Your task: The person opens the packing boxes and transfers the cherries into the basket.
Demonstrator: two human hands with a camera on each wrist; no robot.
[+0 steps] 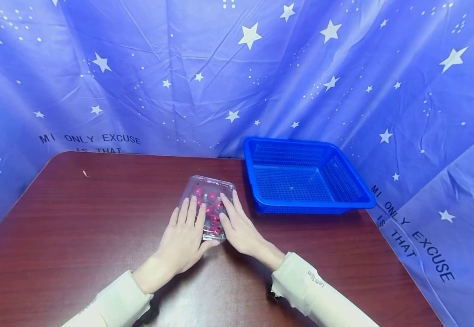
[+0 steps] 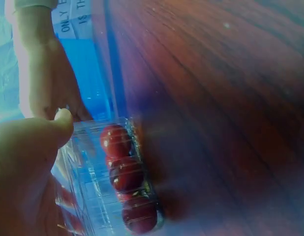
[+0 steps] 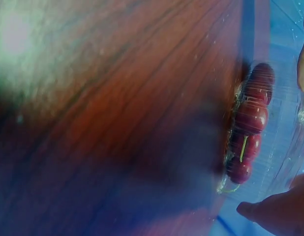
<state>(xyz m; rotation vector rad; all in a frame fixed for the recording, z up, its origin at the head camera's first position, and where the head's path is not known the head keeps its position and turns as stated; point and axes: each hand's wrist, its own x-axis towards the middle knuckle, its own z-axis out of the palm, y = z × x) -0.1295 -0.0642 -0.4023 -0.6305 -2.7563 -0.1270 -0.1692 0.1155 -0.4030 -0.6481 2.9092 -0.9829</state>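
A clear plastic box [image 1: 212, 180] lies on the table with several cherries [image 1: 212, 196] inside. My left hand [image 1: 184, 238] rests over its left side, fingers straight and pointing away from me, the thumb reaching along the near edge. On the right side, my right hand [image 1: 241, 229] touches the lid with extended fingers. Through the box wall [image 2: 93, 182] in the left wrist view, red cherries [image 2: 126, 174] line the bottom, and the left hand [image 2: 24, 152] is at the left. A green stem shows among the cherries [image 3: 251, 117] in the right wrist view.
A blue plastic basket [image 1: 290, 181] with perforated walls stands behind and to the right of the box. The brown wooden table [image 1: 98, 218] carries a small pale scrap [image 1: 85, 173] at its far left. Blue star-patterned curtains [image 1: 171, 91] hang around the table's back and sides.
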